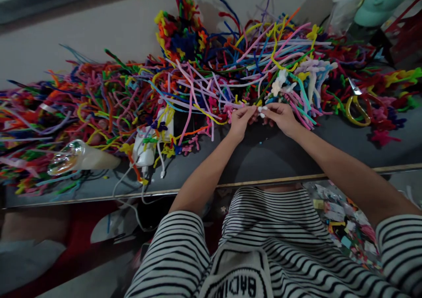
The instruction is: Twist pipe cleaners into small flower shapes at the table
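Between my two hands, over the dark table [270, 157], is a small white pipe-cleaner flower [263, 111]. My left hand [242, 118] pinches it from the left, fingers closed. From the right my right hand [281, 117] grips its other side with thumb and fingertips. Just behind my right hand stands a bunch of white and pastel pipe-cleaner flowers [280, 81]. Loose pink and lilac pipe cleaners [198, 85] lie behind my left hand. The undersides of my fingers are hidden.
A long heap of coloured pipe cleaners [108, 91] covers the table's back. Scissors [358, 107] lie at right. A white charger [144, 146] with a cable and a clear plastic cup [82, 157] are at left. Scraps [346, 219] lie below the table's edge.
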The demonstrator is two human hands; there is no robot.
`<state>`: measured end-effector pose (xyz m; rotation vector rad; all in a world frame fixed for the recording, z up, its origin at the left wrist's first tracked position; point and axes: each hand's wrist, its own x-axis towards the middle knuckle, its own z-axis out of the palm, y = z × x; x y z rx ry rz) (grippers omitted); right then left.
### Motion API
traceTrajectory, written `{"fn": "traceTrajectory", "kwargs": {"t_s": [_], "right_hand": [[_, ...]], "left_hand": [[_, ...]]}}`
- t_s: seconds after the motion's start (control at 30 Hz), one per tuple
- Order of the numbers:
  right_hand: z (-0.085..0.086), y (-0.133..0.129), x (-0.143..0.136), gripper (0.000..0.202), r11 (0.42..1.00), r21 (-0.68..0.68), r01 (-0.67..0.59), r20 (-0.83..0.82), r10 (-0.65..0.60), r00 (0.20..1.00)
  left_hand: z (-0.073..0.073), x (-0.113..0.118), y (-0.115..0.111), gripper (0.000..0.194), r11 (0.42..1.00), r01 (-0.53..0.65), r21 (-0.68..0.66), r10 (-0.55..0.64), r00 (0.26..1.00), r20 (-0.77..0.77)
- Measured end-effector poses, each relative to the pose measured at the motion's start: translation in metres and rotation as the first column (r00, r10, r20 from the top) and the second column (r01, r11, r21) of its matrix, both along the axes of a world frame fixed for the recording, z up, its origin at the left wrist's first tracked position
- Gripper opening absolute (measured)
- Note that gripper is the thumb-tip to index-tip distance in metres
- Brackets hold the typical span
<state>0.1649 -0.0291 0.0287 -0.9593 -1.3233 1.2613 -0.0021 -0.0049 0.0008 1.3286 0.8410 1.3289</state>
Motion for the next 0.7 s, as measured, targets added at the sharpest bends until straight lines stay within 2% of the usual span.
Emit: {"fn": "traceTrajectory", "kwargs": {"t_s": [0.13, 0.27, 0.37, 0.47, 0.53, 0.6, 0.7], "right_hand": [[-0.001, -0.002, 0.001, 0.053, 0.995, 0.007, -0.1, 0.031, 0.1, 0.995], [-0.007, 0.0, 0.004, 0.055, 0.982, 0.027, -0.186, 0.058, 0.184, 0.981], [-0.011, 0.001, 0.006, 0.057, 0.975, 0.033, -0.218, 0.077, 0.215, 0.973], [-0.013, 0.002, 0.008, 0.057, 0.98, 0.045, -0.192, 0.143, 0.184, 0.972], [-0.014, 0.002, 0.008, 0.055, 0.989, 0.056, -0.133, 0.197, 0.12, 0.973], [-0.015, 0.003, 0.008, 0.053, 0.996, 0.053, -0.071, 0.212, 0.059, 0.975], [-0.014, 0.004, 0.006, 0.05, 1.0, 0.017, -0.012, 0.136, 0.01, 0.991]], "left_hand": [[0.002, -0.007, 0.006, 0.058, 0.991, 0.121, -0.057, -0.12, 0.993, 0.021], [0.004, -0.009, 0.004, 0.056, 0.976, 0.216, -0.019, -0.216, 0.976, 0.004], [0.003, -0.01, 0.002, 0.053, 0.971, 0.24, 0.018, -0.238, 0.967, -0.093], [0.002, -0.014, 0.002, 0.05, 0.968, 0.231, 0.098, -0.197, 0.942, -0.271], [0.004, -0.015, 0.003, 0.049, 0.96, 0.199, 0.196, -0.11, 0.914, -0.39], [0.007, -0.016, 0.001, 0.049, 0.934, 0.178, 0.31, -0.009, 0.878, -0.478], [0.012, -0.016, -0.004, 0.058, 0.87, 0.217, 0.443, 0.073, 0.832, -0.55]]}}
